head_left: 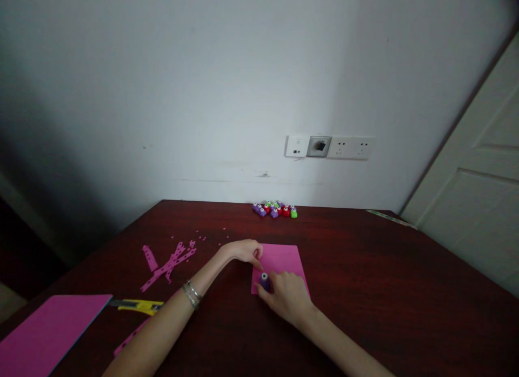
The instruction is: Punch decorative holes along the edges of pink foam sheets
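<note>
Purple punch [264, 281] partly hidden by right hand [287, 296] gripping it, left hand's [245, 252] hold unclear.

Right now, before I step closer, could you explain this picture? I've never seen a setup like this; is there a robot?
No robot shows here: these are a person's bare hands, seen by a camera worn on the head, looking forward and down. There is just this one view.

The right hand has its thumb and fingers around a small purple piece on a pink sheet. The left hand reaches onto that sheet too.

On the dark red table also lie punched pink strips, a yellow cutter, more pink paper and, by the wall, a colourful cluster of similar small pieces.
</note>
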Demonstrator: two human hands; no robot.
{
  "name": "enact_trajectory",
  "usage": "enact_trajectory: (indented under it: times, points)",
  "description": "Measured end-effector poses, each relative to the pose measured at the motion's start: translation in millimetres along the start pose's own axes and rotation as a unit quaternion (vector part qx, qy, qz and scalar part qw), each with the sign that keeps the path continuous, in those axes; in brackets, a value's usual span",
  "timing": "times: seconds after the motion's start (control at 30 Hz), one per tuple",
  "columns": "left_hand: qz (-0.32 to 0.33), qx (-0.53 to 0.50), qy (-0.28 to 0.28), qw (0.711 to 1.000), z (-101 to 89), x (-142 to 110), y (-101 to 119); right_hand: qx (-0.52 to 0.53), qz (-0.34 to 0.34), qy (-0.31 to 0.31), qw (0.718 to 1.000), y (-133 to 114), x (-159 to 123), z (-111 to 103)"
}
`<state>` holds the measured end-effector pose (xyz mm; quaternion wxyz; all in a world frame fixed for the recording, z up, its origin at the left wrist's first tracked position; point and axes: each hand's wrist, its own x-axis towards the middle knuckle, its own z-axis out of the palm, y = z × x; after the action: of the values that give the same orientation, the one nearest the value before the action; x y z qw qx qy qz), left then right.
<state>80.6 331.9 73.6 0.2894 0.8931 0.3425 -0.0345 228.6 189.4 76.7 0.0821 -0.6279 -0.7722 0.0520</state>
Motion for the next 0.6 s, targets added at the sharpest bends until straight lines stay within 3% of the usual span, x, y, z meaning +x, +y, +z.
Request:
enact_trajectory:
  times: [0.37, 0.6]
  points:
    - [0.014, -0.01, 0.005, 1.0, 2.4, 1.4, -4.5, 0.003, -0.002, -0.003, 1.0, -6.3, -1.0, -7.4]
    - [0.0, -0.021, 0.0, 1.0, 1.0, 0.6, -1.3, 0.023, -0.041, -0.011, 0.999, -17.2, -22.5, -13.8]
